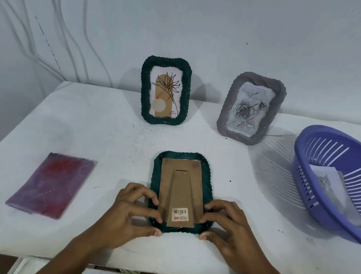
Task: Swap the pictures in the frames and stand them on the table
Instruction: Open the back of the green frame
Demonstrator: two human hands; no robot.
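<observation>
Nearby, purple basket (308, 151) beside frames (164, 92)

even, cool, fairly bright light, soft double shadows on the wall (210, 27) behind the two standing frames, striped shadow beside the basket (337, 177), red picture (51, 186) blurred, perhaps through plastic, wide-angle bending at edges, overall slightly soft focus

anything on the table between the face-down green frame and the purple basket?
Nothing: in the head view, only bare white table and the basket's shadow separate the face-down green frame from the purple basket.
</observation>
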